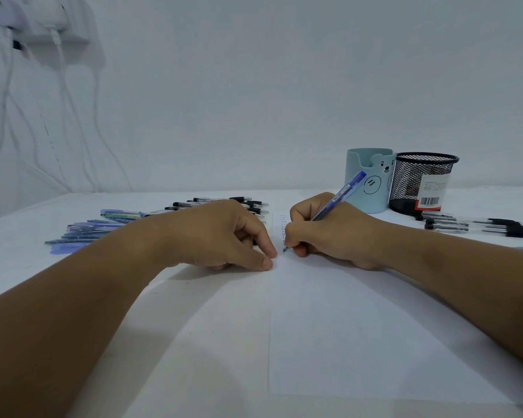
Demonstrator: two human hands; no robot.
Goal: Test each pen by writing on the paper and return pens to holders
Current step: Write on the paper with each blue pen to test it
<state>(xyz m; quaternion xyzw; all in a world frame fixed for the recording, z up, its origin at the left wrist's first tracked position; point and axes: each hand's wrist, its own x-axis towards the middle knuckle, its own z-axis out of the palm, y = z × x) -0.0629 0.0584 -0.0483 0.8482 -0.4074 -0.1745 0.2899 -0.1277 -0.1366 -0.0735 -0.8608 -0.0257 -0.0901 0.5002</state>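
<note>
A right hand (332, 233) grips a blue pen (337, 200), its tip on the paper (329, 327) spread over a white bench (18, 260). The left hand (224, 236), fingers curled, holds nothing and rests on the sheet. Two holders, blue (366, 182) and black mesh (417, 182), stand behind; loose pens (103, 227) lie left.

Both of the person's forearms were bare from the lower edge of the picture to the wrists, with no sleeve, watch, bracelet or other band showing on either. The left hand (224, 236) and the right hand (332, 233) wore no gloves and no rings that could be made out. The nails seen on the left hand's fingers (266, 262) were short and unpainted; those of the right hand were hidden.
</note>
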